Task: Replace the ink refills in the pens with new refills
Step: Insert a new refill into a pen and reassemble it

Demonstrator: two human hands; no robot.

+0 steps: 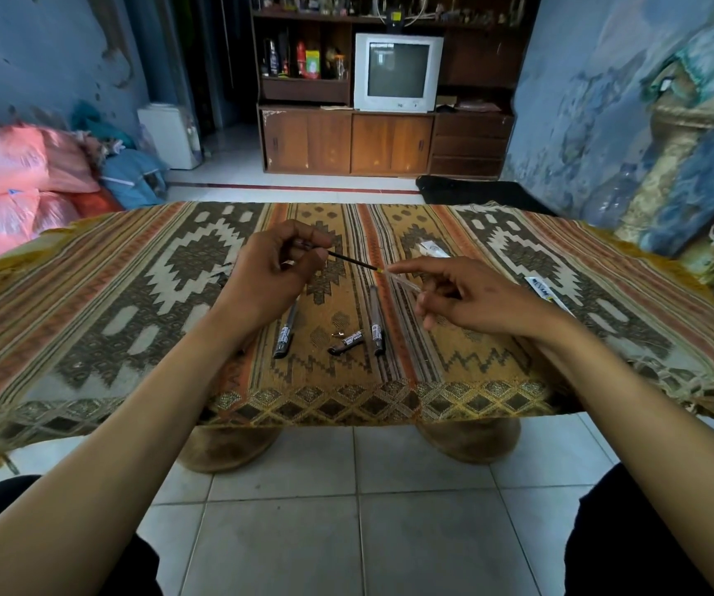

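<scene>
A thin black refill [353, 260] is held in the air above the middle of the desk [89, 294], slanting from the left hand [271, 271] down to the right hand [471, 301]. The left hand's fingers [312, 240] are curled round its far-left end, pinching it. The right hand pinches a clear tube [402, 282] between thumb and forefinger, its tip touching the refill's yellowish near end; the other fingers of that hand hang loosely curled. Whether the tube is a pen barrel or a sleeve cannot be told. On the desk below lie three dark pen parts: one pen [285, 331] near the left wrist, a second pen [376, 322] just right of centre, and between them a short piece [346, 342] with a small metal bit [337, 335] beside it. Two packets lie further right: a clear one [430, 249] on the far side and a white printed one [546, 294] past the right hand. The desk is covered with a striped patterned cloth. Beyond it stand a wooden cabinet [346, 144] with a television [398, 73], and at far left a heap of pink sacks [15, 182].
</scene>
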